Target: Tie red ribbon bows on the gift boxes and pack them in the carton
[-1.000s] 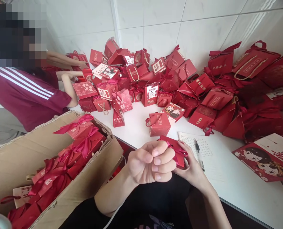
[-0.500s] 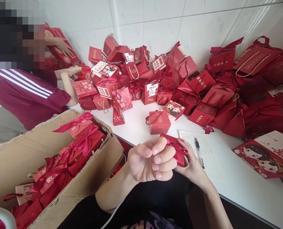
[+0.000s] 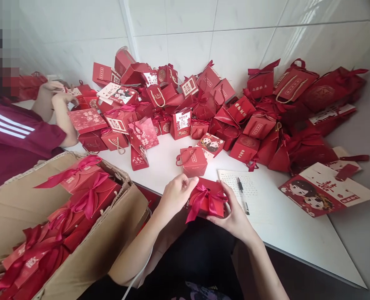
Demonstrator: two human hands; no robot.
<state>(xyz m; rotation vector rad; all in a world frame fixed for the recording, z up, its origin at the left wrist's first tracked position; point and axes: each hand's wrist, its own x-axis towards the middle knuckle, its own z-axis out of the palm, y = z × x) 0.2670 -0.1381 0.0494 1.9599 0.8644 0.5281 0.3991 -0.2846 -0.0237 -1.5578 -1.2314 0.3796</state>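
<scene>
Lowered since the earlier frame, the ribbon-tied red gift box (image 3: pixel 208 202) lies crosswise at the near edge of the surface (image 3: pixel 297 237), where I see the left hand (image 3: pixel 176 195) pinching its left end and the right hand (image 3: pixel 234 214) cupping its right side.

Looks like a plain back room serving as a packing spot: bare white wall tiles (image 3: pixel 234 41), a white table (image 3: pixel 297 237) set in the corner and heaped with red wedding favour boxes (image 3: pixel 203 104). Beside it an open cardboard carton (image 3: pixel 103 246) full of ribboned boxes (image 3: pixel 88 196), a lined notepad (image 3: pixel 230 181) with pen (image 3: pixel 243 196), a second person (image 3: pixel 13 137) working at the same heap.
</scene>
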